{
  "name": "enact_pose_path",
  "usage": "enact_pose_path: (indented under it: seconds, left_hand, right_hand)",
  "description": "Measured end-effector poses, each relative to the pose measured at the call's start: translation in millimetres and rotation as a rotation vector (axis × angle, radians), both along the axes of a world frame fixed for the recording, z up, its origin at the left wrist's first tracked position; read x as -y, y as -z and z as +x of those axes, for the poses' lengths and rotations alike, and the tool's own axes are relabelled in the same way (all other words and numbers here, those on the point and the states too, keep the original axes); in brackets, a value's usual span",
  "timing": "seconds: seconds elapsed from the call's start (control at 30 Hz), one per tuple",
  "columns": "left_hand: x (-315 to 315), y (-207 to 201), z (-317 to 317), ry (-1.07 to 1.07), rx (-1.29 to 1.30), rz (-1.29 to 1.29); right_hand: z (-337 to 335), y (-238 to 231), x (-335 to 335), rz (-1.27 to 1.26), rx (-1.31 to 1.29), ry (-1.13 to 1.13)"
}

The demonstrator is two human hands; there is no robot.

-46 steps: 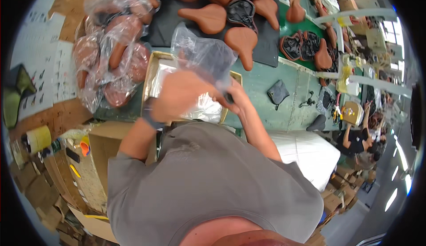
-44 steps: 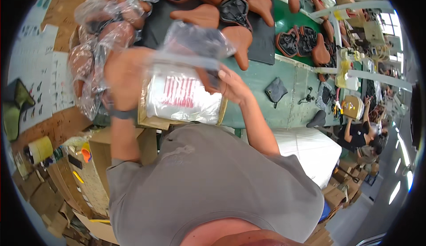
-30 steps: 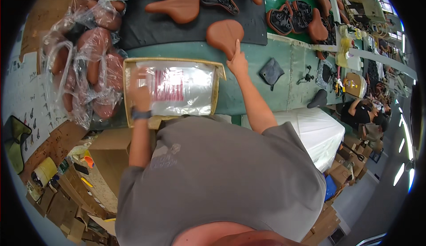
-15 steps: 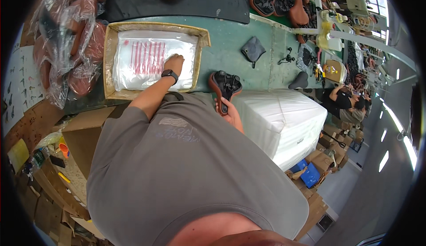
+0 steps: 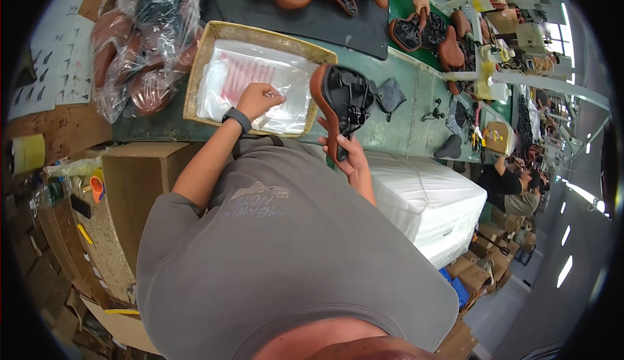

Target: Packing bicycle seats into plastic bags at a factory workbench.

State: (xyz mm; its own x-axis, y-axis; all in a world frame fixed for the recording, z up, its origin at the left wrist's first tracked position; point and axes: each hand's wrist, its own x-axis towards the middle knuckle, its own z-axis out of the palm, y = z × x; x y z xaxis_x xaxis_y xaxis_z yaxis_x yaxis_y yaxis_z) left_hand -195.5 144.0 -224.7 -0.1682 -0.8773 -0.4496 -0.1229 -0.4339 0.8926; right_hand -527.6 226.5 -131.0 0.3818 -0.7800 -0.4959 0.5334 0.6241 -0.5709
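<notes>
Landmark: the cardboard box (image 5: 276, 37) on the bench. A second ago the brown saddle (image 5: 344, 103) was beyond the box's right corner, top side up. Half a second ago it was low beside the right wall, underside showing. Now it is up near that wall, wide end raised, black underside showing — box and saddle overlap in view, contact not certain.

Right hand (image 5: 353, 156): closed round the saddle's nose, right of the box's near corner. Left hand (image 5: 259, 102): over the clear bags (image 5: 224, 103) inside the box, fingers curled; whether film is pinched between them, cannot tell. The red stripes on the film look hazier than they did.

My reading for the work: one saddle is picked and turned, bag and saddle still apart.

Edges: box walls stand above the bags on all sides, the right wall tight against the saddle. Wrapped saddles (image 5: 140, 48) crowd the left side. The black mat (image 5: 279, 22) lies beyond the far wall. Right of the box, green bench (image 5: 419, 126) gives some room past a dark pouch (image 5: 390, 95) — nearer the body, a white wrapped block (image 5: 422, 191) limits the right elbow.
</notes>
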Motion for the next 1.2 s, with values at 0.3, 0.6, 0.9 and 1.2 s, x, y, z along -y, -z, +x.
enact_pose_path:
  seconds: [0.3,0.6,0.9,1.2]
  left_hand:
    - [-72.3,-98.6,29.7,-0.084,-0.492,0.212]
    - [-86.6,-126.6,120.9,-0.988,-1.131,-0.172]
    - [14.8,-193.4,83.6,-0.55,-0.161,-0.334]
    - [133.4,-240.6,160.2,-0.575,0.058,-0.758]
  right_hand:
    - [113.1,-31.8,66.3,0.065,-0.023,-0.287]
    - [119.3,-58.0,63.6,-0.062,0.191,-0.086]
    - [102.2,-72.9,107.6,-0.798,-0.973,-0.435]
    - [92.8,-62.0,257.1,-0.119,-0.028,-0.338]
